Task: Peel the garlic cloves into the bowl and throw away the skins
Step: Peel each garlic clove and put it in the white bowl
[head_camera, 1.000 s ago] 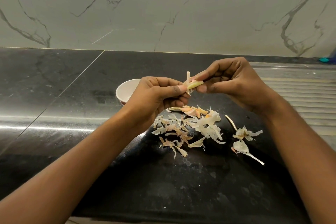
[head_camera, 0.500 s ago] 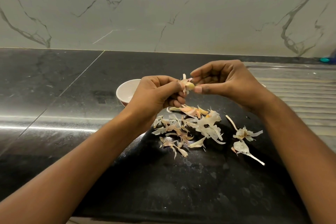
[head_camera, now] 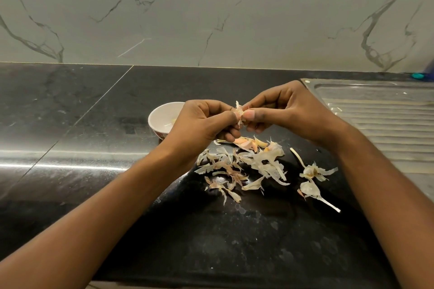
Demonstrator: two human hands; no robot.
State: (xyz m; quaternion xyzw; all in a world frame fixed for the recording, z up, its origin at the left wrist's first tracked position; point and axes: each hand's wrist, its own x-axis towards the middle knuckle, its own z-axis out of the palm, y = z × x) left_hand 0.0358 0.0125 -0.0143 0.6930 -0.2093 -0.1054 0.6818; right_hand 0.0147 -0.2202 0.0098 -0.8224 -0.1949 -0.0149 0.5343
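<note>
Both hands meet above the black counter [head_camera: 94, 148]. My left hand [head_camera: 204, 122] and my right hand [head_camera: 281, 110] pinch one garlic clove [head_camera: 239, 114] between thumbs and fingertips; papery skin sticks up and hangs down from it, and most of the clove is hidden by the fingers. A small white bowl [head_camera: 162, 117] stands just left of my left hand, with a pale bit inside. A heap of loose skins [head_camera: 249, 164] lies on the counter under the hands. Two larger skin pieces with stems [head_camera: 312, 180] lie to the right of the heap.
A ribbed steel draining board [head_camera: 380, 119] occupies the counter's right side. A marble wall [head_camera: 211, 12] rises behind the counter. A small teal object [head_camera: 417, 75] sits at the far right by the wall.
The pale clove that stuck out between the hands a second ago is now drawn in between the fingertips. Both hands have closed together a little; the skins and the bowl lie as before.
</note>
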